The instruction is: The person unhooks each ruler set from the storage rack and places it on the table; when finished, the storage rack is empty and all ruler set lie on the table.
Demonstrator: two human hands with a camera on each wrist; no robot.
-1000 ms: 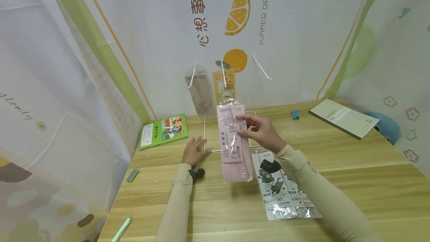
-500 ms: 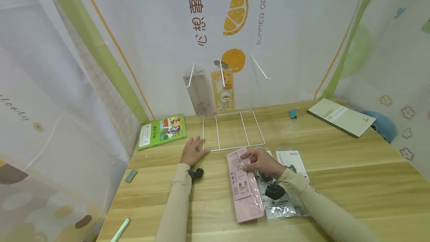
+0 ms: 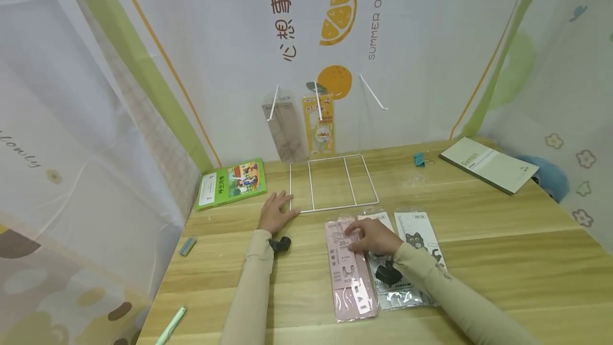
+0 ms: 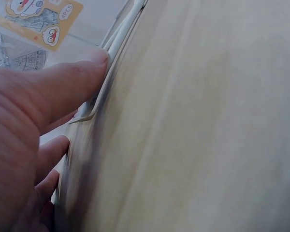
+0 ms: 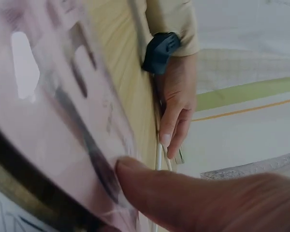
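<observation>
A pink packet of rulers point(image 3: 355, 294) lies on the table, with my right hand point(image 3: 378, 236) at its upper right edge. In the right wrist view my thumb point(image 5: 145, 181) touches the glossy pack, and the other fingers are hidden there. To its right are two white cat-print ruler-set packs point(image 3: 413, 222), partly covered by my right hand and sleeve. My left hand point(image 3: 275, 213) rests at the front left corner of the white wire rack point(image 3: 330, 208). In the left wrist view its thumb point(image 4: 82, 75) lies against the wire.
A grey ruler pack point(image 3: 286, 129) and a yellow duck pack point(image 3: 318, 142) hang from the rack's prongs; the right prong point(image 3: 373, 92) is bare. A green book point(image 3: 232, 184), an eraser point(image 3: 188, 246), a pale green pen point(image 3: 171, 326), a teal binder clip point(image 3: 419, 159) and a notebook point(image 3: 488, 165) lie around.
My right hand has brought the pink packet down and toward me, from in front of the rack to the table beside the cat-print packs, and turned it straighter. The left hand stays put.
</observation>
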